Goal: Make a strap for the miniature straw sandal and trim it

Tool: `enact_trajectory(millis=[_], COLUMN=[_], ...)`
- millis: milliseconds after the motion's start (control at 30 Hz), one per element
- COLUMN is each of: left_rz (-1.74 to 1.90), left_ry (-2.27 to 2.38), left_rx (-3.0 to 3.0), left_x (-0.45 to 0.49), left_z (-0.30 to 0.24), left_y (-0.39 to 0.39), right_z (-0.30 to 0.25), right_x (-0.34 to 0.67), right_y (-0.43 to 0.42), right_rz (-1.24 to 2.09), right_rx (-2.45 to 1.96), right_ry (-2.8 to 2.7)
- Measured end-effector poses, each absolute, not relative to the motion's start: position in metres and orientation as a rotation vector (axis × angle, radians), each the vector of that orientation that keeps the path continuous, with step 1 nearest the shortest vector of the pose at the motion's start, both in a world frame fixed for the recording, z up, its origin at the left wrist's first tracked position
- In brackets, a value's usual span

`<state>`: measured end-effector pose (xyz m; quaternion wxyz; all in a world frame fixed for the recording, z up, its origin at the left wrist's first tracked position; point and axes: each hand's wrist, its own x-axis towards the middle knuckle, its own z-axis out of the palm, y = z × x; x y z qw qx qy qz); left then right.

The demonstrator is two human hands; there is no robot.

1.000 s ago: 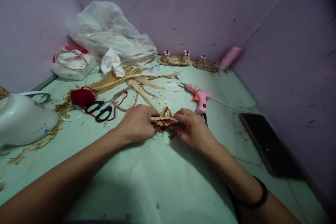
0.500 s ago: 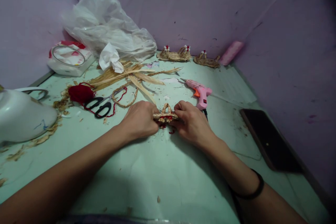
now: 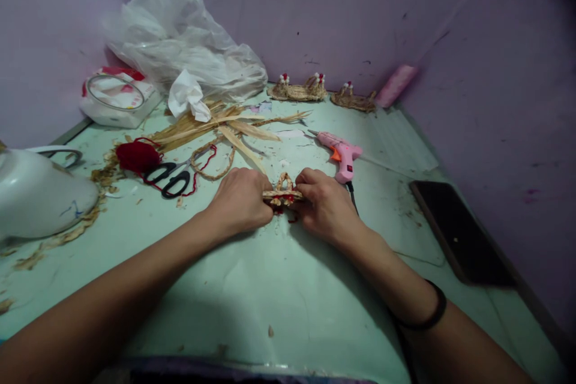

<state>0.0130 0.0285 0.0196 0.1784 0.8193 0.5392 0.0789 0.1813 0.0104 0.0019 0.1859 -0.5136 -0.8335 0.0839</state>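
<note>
A small braided straw piece (image 3: 283, 194) with a loop standing up at its middle and red yarn around it is held between my two hands, just over the table. My left hand (image 3: 245, 199) is closed, fingers curled round the piece's left end. On the right end, my right hand (image 3: 324, 201) pinches with thumb and fingers. Both ends are hidden by my fingers. Bits of red yarn lie on the table below. A pink glue gun (image 3: 339, 155) lies beyond my right hand, and black-handled scissors (image 3: 174, 183) rest beyond my left.
A red yarn ball (image 3: 137, 156), dried straw strips (image 3: 198, 129) and a plastic bag (image 3: 189, 42) fill the back left. Finished-looking straw pieces with beads (image 3: 297, 91) stand by the wall. A phone (image 3: 459, 234) lies at right; a white rounded object (image 3: 40, 198) is at left.
The straw piece has tipped slightly in my hands, its front edge now looking flatter and more level. Both hands keep their grip. The whole view has shifted a little.
</note>
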Motion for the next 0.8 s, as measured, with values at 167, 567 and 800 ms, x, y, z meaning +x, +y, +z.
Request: enact_trajectory(millis=[167,567,800], left_rz=[0.198,0.236,0.237], left_ry=[1.529,1.52,1.516], left_rx=[2.339,2.333,2.217], left_x=[0.0143,0.0126,0.011], left_z=[0.0226,0.0192,0.0195], left_y=[0.0284,0.0286,0.0333], right_z=[0.0002,0.0015,0.0017], right_x=[0.182,0.1814,0.1855], right_y=[0.0103,0.0095,0.0126], right_rz=[0.215,0.215,0.51], right_rx=[-1.454,-1.445,-1.553], right_ry=[-2.341,-2.34,-2.247])
